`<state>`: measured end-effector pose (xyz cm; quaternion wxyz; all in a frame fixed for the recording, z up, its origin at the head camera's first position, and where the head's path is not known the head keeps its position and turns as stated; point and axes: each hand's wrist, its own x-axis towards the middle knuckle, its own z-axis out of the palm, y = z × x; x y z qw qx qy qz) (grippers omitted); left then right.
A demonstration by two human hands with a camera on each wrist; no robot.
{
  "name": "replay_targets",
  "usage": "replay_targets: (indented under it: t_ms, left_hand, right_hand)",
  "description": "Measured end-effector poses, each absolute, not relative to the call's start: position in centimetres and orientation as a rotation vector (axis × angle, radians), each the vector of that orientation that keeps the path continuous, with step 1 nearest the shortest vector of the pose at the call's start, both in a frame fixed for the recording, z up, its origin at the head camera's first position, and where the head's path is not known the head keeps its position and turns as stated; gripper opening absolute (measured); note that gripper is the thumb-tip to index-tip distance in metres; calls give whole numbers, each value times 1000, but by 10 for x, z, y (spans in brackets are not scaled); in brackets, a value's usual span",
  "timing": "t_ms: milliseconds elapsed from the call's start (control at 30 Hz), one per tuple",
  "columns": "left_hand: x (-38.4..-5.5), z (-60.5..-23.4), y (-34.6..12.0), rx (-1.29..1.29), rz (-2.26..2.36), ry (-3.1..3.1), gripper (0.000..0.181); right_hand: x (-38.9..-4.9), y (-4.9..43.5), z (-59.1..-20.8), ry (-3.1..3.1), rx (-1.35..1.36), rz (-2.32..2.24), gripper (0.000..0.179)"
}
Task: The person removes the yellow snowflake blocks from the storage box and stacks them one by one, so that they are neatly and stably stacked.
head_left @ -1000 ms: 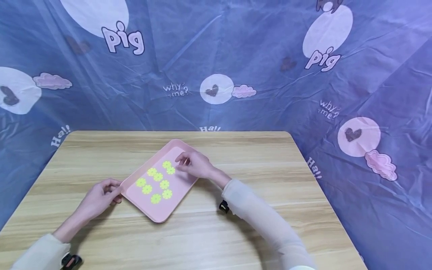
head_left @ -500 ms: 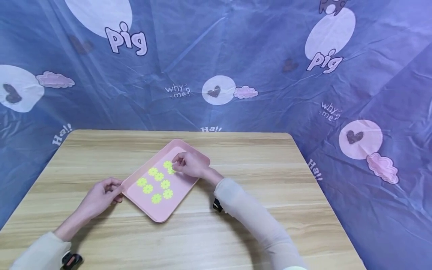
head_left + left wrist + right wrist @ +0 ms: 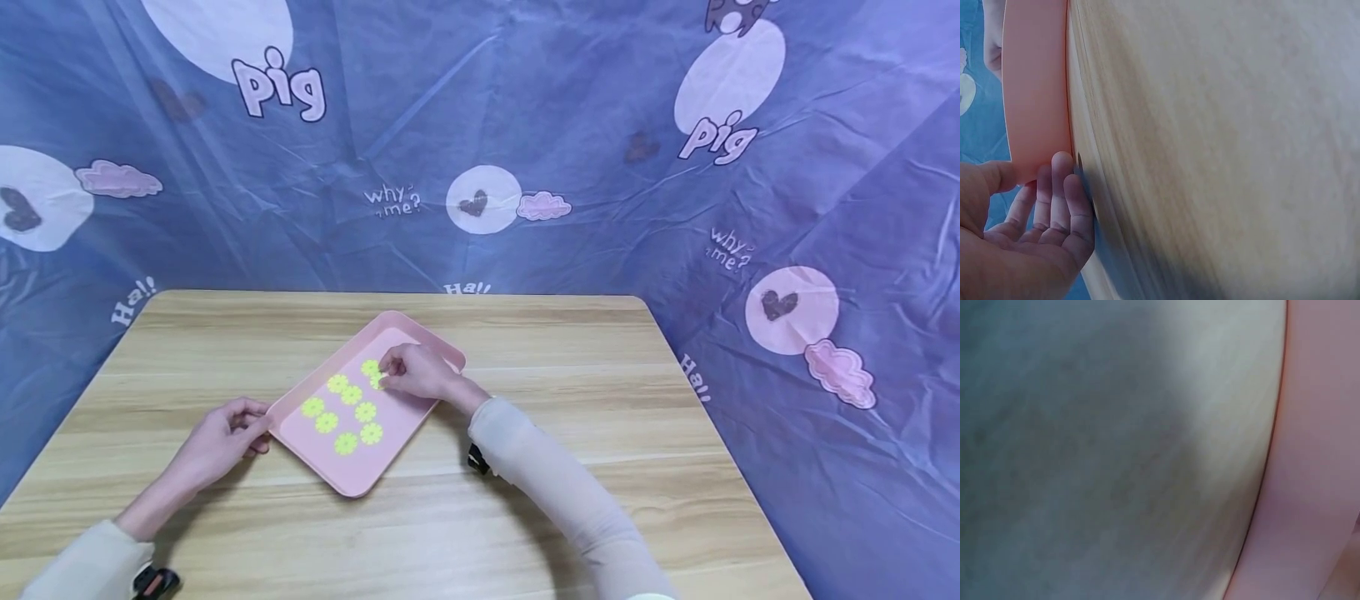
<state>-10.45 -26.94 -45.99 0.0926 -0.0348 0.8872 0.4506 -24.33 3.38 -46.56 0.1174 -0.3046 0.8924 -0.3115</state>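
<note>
A pink rectangular tray (image 3: 320, 467) lies turned at an angle on the table, with several yellow flower-shaped pieces (image 3: 346, 443) in loose pairs on its floor. At the tray's left corner my left hand (image 3: 221, 437) grips the rim; in the left wrist view the thumb is on one side of the wall (image 3: 1038, 81) and fingers are under and outside it. My right hand (image 3: 423, 372) reaches over the tray's right side. Its thumb and curled index finger are at the edges of one flower-shaped piece (image 3: 374, 382), partly covering it. Only the tray's outer wall (image 3: 1310, 450) shows clearly in the right wrist view.
The tray rests on a wood-grain table (image 3: 555, 350) with rounded far corners. A blue printed cloth (image 3: 585, 100) hangs behind it and along the right side. Dark wrist devices (image 3: 156, 582) sit under both sleeves.
My right hand has moved a little left and down, from beside one flower-shaped piece to partly over it. My left hand keeps its hold on the tray, which stays in place.
</note>
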Motion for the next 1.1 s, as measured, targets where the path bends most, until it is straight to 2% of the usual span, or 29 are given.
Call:
replay_targets:
  t_ms: [1100]
  left_hand:
    - [-101, -462, -267, -114, 1334, 2640, 36]
  right_hand:
    - [-241, 33, -470, 2631, -860, -862, 21]
